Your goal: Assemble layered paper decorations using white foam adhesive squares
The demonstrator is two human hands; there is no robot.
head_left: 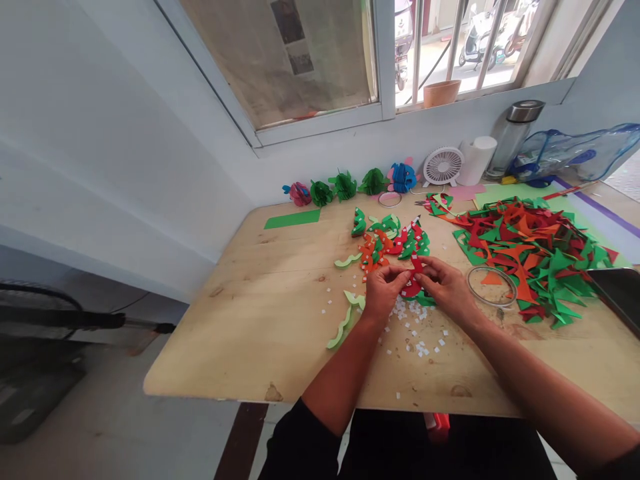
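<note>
Both hands meet over the middle of the wooden table. My left hand (387,288) pinches the left side of a small red paper piece (414,285), and my right hand (443,283) has its fingers closed on the right side of it. Just beyond the fingers lie orange paper pieces (373,250) and green-and-red pieces (413,238) dotted with white squares. Small white squares (420,347) are scattered below the hands. Light green wavy strips (343,327) rest left of my left wrist. Beside my right hand is a roll of clear tape (491,287).
A heap of red, orange and green scraps (530,253) covers the right side, with a phone (617,293) beyond it. Along the wall stand green paper balls (344,185), a white fan (443,165) and a glass bottle (513,140). A green strip (292,219) lies at the back left.
</note>
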